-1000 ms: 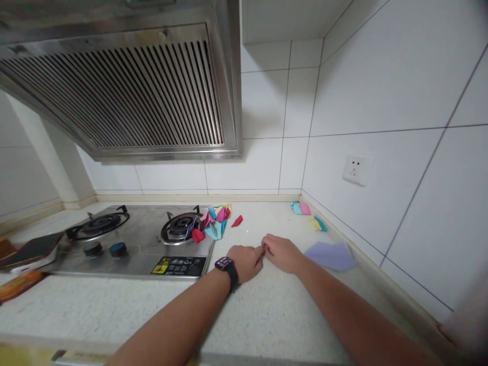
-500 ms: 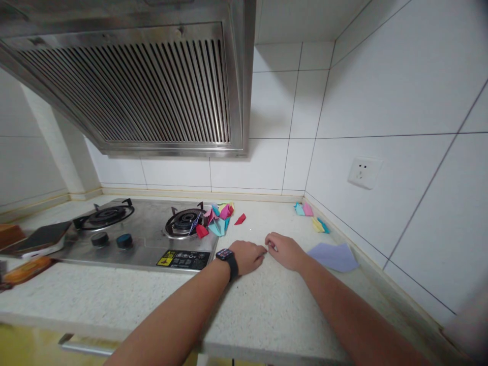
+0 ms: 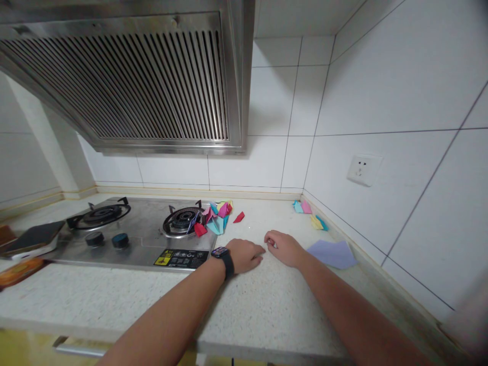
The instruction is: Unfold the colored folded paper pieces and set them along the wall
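On the surface [image 3: 263,305]: purple paper [image 3: 334,253], long axis roughly crosswise, right of my right hand [image 3: 285,249].
Right fingers: nearer it, curled; I cannot tell whether clamped.
Left hand [image 3: 245,255]: fingers bent; grip undetermined.

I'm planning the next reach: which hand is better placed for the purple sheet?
Right, most likely: the right hand is nearer the purple sheet, which lies beside its wrist; the left hand would have to reach across.

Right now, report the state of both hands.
Left hand: partly open, no held thing visible.
Right hand: loosely curled; whether it holds anything cannot be told.
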Tool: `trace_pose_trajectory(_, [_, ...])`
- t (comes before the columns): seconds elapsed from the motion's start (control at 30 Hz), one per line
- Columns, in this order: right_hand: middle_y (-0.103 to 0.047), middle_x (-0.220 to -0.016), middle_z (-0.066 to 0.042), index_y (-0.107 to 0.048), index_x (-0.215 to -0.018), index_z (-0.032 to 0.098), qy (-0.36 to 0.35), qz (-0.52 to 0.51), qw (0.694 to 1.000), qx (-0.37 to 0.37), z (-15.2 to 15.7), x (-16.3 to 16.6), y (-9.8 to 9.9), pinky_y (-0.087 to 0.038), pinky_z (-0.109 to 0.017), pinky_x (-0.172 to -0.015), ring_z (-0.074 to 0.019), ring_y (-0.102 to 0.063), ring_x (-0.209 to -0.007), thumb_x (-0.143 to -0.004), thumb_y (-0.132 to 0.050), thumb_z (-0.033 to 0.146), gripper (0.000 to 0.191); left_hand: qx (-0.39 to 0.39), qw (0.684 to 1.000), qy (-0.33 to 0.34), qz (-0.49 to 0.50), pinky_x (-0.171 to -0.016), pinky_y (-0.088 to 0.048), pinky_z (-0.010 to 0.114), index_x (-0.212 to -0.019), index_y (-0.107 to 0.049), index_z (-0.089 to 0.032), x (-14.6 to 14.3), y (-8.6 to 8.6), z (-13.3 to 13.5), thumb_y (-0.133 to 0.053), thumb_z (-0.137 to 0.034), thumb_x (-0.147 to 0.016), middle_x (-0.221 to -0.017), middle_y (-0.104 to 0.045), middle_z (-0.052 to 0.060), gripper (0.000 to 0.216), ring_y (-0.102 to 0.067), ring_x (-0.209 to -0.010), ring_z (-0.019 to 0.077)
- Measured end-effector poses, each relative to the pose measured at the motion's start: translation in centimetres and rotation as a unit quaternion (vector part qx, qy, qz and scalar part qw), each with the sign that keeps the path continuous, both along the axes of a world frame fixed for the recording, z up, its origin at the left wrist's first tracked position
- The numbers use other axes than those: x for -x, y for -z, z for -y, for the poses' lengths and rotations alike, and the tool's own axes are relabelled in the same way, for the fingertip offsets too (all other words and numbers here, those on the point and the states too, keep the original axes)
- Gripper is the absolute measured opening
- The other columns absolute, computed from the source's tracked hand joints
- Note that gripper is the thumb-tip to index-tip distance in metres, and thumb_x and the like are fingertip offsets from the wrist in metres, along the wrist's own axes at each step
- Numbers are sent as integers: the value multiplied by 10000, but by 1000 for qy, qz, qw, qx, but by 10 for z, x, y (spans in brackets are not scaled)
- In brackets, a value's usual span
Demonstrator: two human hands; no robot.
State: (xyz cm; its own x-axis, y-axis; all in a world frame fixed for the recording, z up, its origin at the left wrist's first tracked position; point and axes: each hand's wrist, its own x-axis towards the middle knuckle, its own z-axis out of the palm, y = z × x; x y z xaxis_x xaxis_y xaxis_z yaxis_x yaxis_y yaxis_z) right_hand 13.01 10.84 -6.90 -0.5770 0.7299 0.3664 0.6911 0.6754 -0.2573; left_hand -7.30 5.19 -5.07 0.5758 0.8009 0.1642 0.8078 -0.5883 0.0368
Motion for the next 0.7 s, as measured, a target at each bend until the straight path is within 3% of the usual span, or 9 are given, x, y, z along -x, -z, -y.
trace_pose_trajectory(0.27, [-611, -844, -5, -599, -913, 210, 0, 1, 1000, 14, -2, 0, 1, -351, -235, -683, -134, -541, -743, -778, -531, 130, 171, -23, 1000, 5, 20, -731, -488, 337, -1115, -644, -329, 4, 2, -5, -388, -419, -909, -984, -709, 33, 341, -654, -898, 240])
trace_pose_trajectory(0.43, [-611, -844, -3, -604, -920, 215, -3, 2, 1000, 11, -3, -1, 1, -346, -233, -672, -133, -539, -741, -779, -532, 136, 177, -60, 997, -27, 41, -745, -470, 326, -964, -691, -252, 14, -2, -15, -408, -362, -913, -896, -692, 59, 308, -625, -888, 229])
trace_pose_trajectory(0.7, [-610, -827, 1, -588, -908, 215, -6, 18, 1000, 16, -3, 0, -2, -321, -229, -644, -129, -535, -722, -782, -537, 143, 154, -145, 978, -140, 55, -911, -413, 407, -1128, -611, -197, 22, 7, -49, -484, -281, -862, -1165, -585, 121, 306, -490, -1098, 281])
